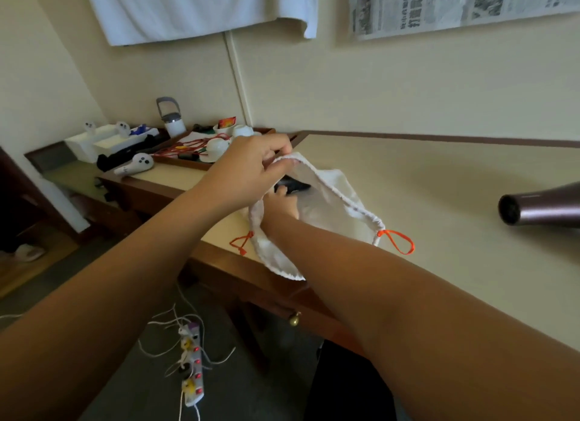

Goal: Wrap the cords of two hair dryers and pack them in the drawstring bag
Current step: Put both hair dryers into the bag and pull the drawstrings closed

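While the left hand (251,166) pinches its rim, the right hand (282,202) grips something dark inside the white bag (329,200).

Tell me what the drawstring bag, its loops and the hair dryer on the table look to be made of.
Drawstring bag: white woven cloth, matte, thin; it creases and gathers at the rim. Loops: flat orange ribbon or tape, probably synthetic. Hair dryer: mauve barrel with a satin metallic sheen, likely coated plastic, though metal cannot be excluded.

Your left hand (251,166) pinches the bag (329,207) rim; your right hand (282,204) is inside it. One hair dryer (539,205) lies on the table (439,175), well right of both hands.
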`<state>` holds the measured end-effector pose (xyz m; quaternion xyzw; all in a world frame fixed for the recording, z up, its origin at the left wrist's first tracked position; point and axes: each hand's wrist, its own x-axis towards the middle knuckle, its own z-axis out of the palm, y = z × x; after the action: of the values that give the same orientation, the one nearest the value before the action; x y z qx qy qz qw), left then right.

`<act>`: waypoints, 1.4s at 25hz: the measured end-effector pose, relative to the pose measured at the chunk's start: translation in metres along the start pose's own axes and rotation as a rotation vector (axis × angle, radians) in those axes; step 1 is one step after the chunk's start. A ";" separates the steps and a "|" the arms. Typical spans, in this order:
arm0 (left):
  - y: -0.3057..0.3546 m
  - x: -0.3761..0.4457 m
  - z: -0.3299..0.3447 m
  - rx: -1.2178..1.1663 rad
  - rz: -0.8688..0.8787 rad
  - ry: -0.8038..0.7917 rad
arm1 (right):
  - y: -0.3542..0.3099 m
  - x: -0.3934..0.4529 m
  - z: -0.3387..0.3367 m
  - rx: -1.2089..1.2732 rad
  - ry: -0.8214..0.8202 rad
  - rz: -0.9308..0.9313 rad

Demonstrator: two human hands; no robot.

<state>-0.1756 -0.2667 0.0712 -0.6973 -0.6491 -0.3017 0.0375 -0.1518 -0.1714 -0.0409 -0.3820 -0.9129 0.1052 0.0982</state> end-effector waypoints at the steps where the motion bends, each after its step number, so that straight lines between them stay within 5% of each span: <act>1: -0.006 -0.003 -0.004 0.009 -0.018 0.040 | 0.002 0.003 0.003 -0.063 0.049 0.008; 5: -0.018 -0.012 -0.008 -0.001 -0.043 0.138 | 0.005 0.011 0.015 -0.234 0.030 -0.060; 10: -0.013 -0.009 0.017 -0.139 -0.047 0.161 | 0.026 -0.035 -0.005 -0.070 0.083 -0.223; 14: 0.000 0.015 0.084 -0.238 0.022 0.118 | 0.110 -0.141 -0.056 0.089 0.187 -0.358; 18: 0.013 0.041 0.153 -0.276 0.068 0.081 | 0.228 -0.225 -0.102 -0.126 0.318 0.011; 21: 0.018 0.056 0.198 -0.252 0.056 0.045 | 0.316 -0.273 -0.126 -0.366 0.181 0.394; 23: 0.017 0.059 0.219 -0.215 0.032 0.029 | 0.358 -0.299 -0.133 -0.446 0.131 0.493; 30: 0.057 0.064 0.227 -0.275 0.044 -0.034 | 0.403 -0.311 -0.136 -0.368 0.006 0.575; 35: 0.060 0.088 0.168 -0.298 -0.006 0.002 | 0.343 -0.307 -0.167 0.298 0.310 0.453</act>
<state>-0.0598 -0.1233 -0.0046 -0.6931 -0.5990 -0.3954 -0.0667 0.3357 -0.1370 -0.0033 -0.5687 -0.7532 0.1973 0.2653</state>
